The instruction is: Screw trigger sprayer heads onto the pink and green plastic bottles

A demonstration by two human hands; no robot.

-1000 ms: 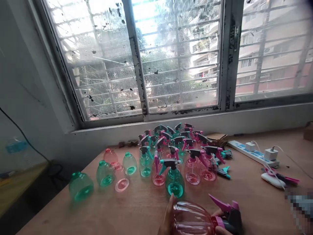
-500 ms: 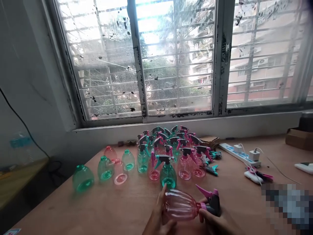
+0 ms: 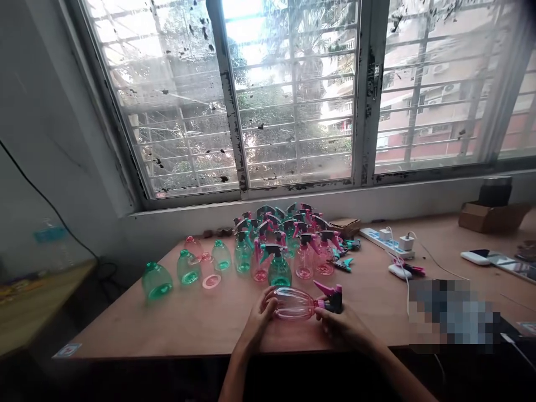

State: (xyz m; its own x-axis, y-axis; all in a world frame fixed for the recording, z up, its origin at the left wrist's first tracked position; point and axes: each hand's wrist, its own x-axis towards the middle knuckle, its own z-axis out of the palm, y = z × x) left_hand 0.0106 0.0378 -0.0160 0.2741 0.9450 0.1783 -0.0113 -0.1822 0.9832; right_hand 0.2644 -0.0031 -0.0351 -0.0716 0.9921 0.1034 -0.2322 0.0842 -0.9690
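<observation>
A clear pink spray bottle (image 3: 293, 304) lies sideways between my hands above the table's front part. Its base end is wrapped by the fingers of my left hand (image 3: 263, 308). At the neck, my right hand (image 3: 335, 319) grips around the pink collar, below the black and pink trigger head (image 3: 333, 298). The trigger head sits on the bottle's mouth and points up and away from me. Just behind stands a green spray bottle (image 3: 280, 272) with a black and teal trigger head. Part of my right hand's fingers is hidden behind the collar.
Several spray bottles (image 3: 304, 262) with heads stand grouped near the window. Open green (image 3: 157, 283) and pink bottles (image 3: 210, 273) without heads stand at left. Loose trigger heads (image 3: 344, 263), a power strip (image 3: 387, 243), a white case (image 3: 400, 272) and a cardboard box (image 3: 486, 216) are at right.
The view has shifted, so the table's front edge and my forearms now show. Both hands still hold the pink bottle, which appears farther from the camera.
</observation>
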